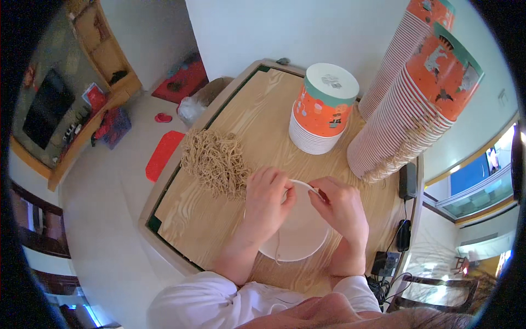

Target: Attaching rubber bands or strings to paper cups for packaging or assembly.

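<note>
The left hand and right hand gripped a round white paper tub by its far rim. Pinching too hard could have bent it.

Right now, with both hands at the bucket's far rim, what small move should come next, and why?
Perhaps steady the bucket with the right hand and let the left hand lift the loose string, because both hands are at the far rim while the string trails down to the near rim.

The head fisheye looks down over the table.
</note>
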Demonstrator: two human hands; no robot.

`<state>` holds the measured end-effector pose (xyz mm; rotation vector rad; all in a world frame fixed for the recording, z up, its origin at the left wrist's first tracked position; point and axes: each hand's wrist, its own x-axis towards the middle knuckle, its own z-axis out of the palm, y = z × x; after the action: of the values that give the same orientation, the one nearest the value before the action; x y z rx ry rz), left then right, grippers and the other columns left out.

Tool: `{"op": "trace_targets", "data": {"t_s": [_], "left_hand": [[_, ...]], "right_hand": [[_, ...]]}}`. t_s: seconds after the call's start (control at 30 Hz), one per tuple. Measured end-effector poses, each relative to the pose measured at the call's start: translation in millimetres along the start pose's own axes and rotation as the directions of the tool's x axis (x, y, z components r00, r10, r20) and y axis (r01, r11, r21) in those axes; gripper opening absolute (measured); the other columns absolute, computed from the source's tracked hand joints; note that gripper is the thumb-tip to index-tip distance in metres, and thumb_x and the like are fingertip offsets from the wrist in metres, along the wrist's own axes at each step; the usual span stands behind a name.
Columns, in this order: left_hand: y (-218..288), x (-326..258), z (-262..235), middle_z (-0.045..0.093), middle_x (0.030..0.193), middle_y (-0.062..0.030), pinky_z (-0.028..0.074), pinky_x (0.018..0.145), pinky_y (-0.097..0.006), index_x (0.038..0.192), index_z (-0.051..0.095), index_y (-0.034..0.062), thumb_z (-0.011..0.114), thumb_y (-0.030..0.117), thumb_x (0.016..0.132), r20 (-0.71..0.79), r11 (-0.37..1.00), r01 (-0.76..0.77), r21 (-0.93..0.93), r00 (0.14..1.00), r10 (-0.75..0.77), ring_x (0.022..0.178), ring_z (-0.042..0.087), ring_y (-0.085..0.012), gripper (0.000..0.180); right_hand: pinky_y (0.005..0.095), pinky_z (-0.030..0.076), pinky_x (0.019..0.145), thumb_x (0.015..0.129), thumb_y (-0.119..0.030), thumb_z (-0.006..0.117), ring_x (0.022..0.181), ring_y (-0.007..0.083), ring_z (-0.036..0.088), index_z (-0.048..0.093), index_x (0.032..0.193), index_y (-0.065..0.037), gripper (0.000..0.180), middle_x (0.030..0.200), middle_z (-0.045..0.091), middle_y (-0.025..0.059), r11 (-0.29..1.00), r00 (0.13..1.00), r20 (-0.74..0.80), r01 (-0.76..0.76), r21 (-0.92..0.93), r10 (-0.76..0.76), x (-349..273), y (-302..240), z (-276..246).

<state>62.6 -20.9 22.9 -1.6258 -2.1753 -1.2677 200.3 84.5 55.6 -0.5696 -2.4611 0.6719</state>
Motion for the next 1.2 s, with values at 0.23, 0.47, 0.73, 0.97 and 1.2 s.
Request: {"op": "trace_targets", "data": {"t_s": [0.23,0.47,0.73,0.97,1.2], "left_hand": [[1,-5,8,0.058,0.092,-0.0051,0.04,0.083,-0.041,0.082,0.056,0.0091,0.071,0.002,0.065,-0.148,0.999,-0.032,-0.008,0.988,0.03,0.092,0.057,-0.0265,0.024],[1,-14,-12,0.061,0.101,-0.0022,0.042,0.084,-0.043,0.082,0.058,0.0112,0.076,0.002,0.061,-0.331,0.969,-0.242,0.04,0.912,0.242,0.091,0.059,-0.0232,0.029],[15,-18,-25,0.062,0.103,-0.0013,0.043,0.084,-0.041,0.085,0.061,0.0121,0.077,0.003,0.061,-0.289,0.942,-0.335,0.032,0.899,0.33,0.094,0.06,-0.0214,0.031],[17,-20,-26,0.062,0.103,-0.0025,0.045,0.081,-0.039,0.086,0.062,0.0109,0.078,0.004,0.062,-0.284,0.938,-0.345,0.029,0.897,0.339,0.091,0.061,-0.023,0.03],[21,-21,-24,0.062,0.102,-0.0037,0.046,0.076,-0.037,0.087,0.063,0.0096,0.078,0.004,0.064,-0.247,0.937,-0.349,0.004,0.908,0.339,0.09,0.061,-0.0244,0.029]], "right_hand": [[0.0344,0.047,0.055,0.078,-0.01,0.067,0.061,0.0261,0.06,0.066,0.09,-0.004,0.014,0.074,0.06,0.0104,1.0,1.0,0.023,0.003,-0.024,-0.003,0,-11,-12],[0.0318,0.048,0.063,0.08,-0.006,0.069,0.071,0.0233,0.06,0.066,0.095,0.0,0.017,0.08,0.062,0.0111,0.91,0.99,-0.048,0.143,0.389,-0.135,0,-6,-13],[0.029,0.048,0.067,0.08,-0.002,0.068,0.074,0.0152,0.059,0.067,0.104,-0.001,0.024,0.086,0.065,0.0086,0.817,0.988,0.057,0.085,0.571,-0.143,3,-5,-14],[0.0252,0.049,0.066,0.083,-0.006,0.067,0.076,0.0103,0.06,0.069,0.103,-0.003,0.02,0.09,0.07,0.0069,0.677,0.983,0.095,0.037,0.735,-0.157,3,-3,-8],[0.0235,0.047,0.065,0.087,-0.002,0.063,0.072,0.0093,0.058,0.067,0.096,0.002,0.011,0.083,0.066,0.0045,0.761,0.979,0.187,-0.06,0.646,-0.081,0,-5,-8]]}}
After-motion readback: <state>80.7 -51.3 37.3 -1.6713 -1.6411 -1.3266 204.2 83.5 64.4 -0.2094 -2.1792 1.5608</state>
